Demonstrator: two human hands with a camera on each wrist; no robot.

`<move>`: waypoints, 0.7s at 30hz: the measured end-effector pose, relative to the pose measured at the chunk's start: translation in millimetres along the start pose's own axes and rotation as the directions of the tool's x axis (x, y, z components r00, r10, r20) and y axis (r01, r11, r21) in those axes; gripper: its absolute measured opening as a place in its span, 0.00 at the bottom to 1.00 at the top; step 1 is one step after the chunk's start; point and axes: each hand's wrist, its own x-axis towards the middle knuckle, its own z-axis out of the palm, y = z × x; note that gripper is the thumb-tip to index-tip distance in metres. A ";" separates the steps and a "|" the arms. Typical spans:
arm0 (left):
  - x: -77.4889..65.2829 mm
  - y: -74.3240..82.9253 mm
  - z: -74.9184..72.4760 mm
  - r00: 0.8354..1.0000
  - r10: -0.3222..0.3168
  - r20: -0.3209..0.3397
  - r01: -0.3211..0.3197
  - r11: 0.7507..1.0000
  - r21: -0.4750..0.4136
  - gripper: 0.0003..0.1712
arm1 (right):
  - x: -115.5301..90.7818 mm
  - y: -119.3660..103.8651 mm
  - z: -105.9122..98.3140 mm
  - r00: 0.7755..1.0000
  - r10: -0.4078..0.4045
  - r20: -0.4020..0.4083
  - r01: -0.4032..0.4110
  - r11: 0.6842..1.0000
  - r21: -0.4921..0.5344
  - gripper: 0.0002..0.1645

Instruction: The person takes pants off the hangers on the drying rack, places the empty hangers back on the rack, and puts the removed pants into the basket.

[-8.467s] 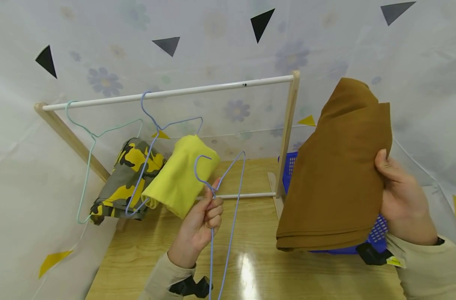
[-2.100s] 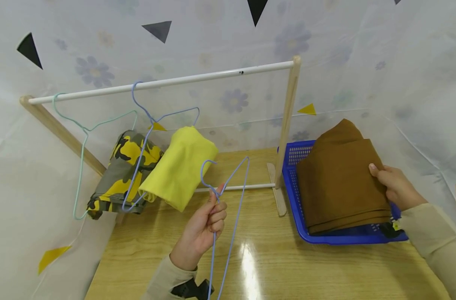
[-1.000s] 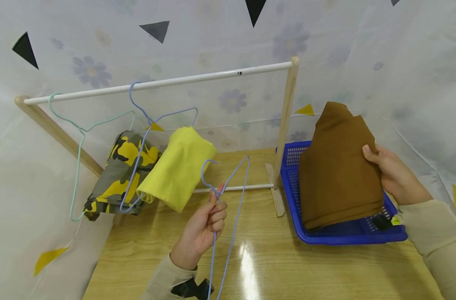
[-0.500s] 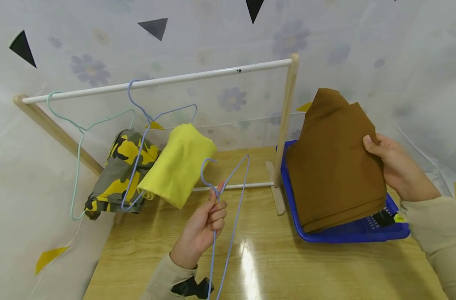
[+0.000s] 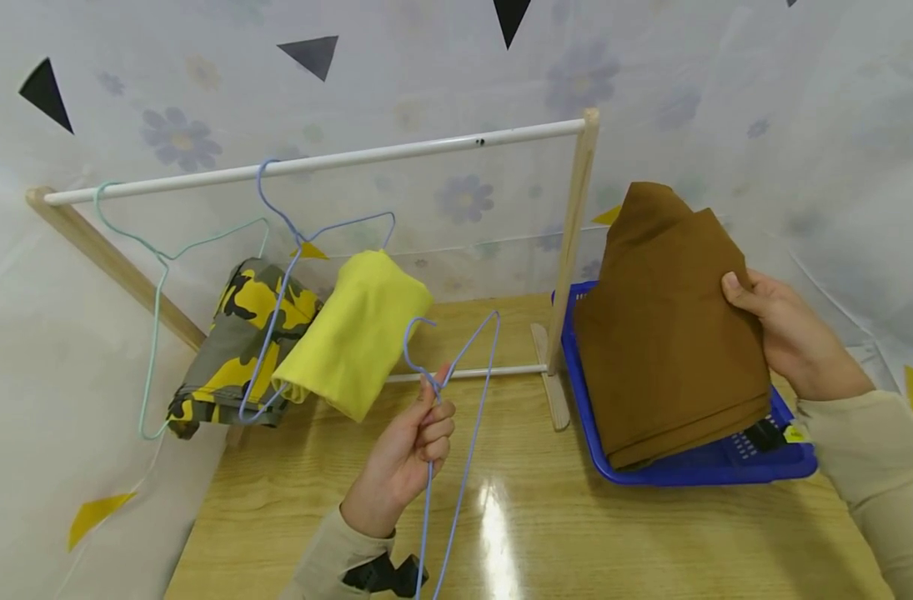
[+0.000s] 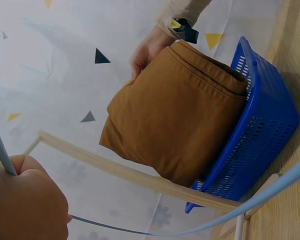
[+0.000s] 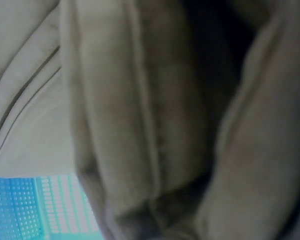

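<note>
In the head view my left hand [image 5: 407, 454] grips a blue wire hanger [image 5: 473, 454] just under its hook, holding it upright over the table. My right hand [image 5: 797, 333] holds a folded brown garment [image 5: 669, 333] by its right edge, thumb on the near face and fingers behind it. The garment is tilted above the blue basket [image 5: 689, 475] and covers most of its inside. In the left wrist view the garment's lower edge overlaps the basket rim. Blurred folds of cloth fill most of the right wrist view.
Left of the basket stands a rack with a white rail [image 5: 396, 154] and wooden posts. On it hang a green hanger [image 5: 159, 292] with a camouflage cloth [image 5: 246, 350] and a blue hanger [image 5: 279, 292] with a yellow cloth [image 5: 358, 333]. The wooden table [image 5: 336, 533] lies beneath.
The brown garment was high up at first, then went down into the basket with my right hand, and has since risen and tipped up again. The left hand keeps the hanger nearly still.
</note>
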 end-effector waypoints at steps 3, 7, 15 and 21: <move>0.3 0.1 0.5 1.000 0.004 0.001 -0.004 1.000 0.009 0.28 | 2.9 0.0 3.1 1.000 -0.015 -0.009 0.015 1.000 0.012 0.18; 0.6 -0.1 0.0 1.000 0.006 0.013 -0.006 1.000 -0.002 0.26 | 3.1 -2.0 6.8 1.000 -0.030 -0.001 0.030 0.999 0.035 0.17; -2.4 -0.5 -1.3 1.000 0.014 -0.012 -0.013 1.000 0.005 0.28 | -4.9 -8.8 13.1 0.998 -0.065 0.020 0.062 0.991 0.121 0.17; -3.0 -0.3 -0.4 0.999 0.015 -0.028 -0.015 1.000 0.008 0.28 | -14.0 -13.4 24.0 0.993 -0.077 0.094 0.060 0.983 0.173 0.19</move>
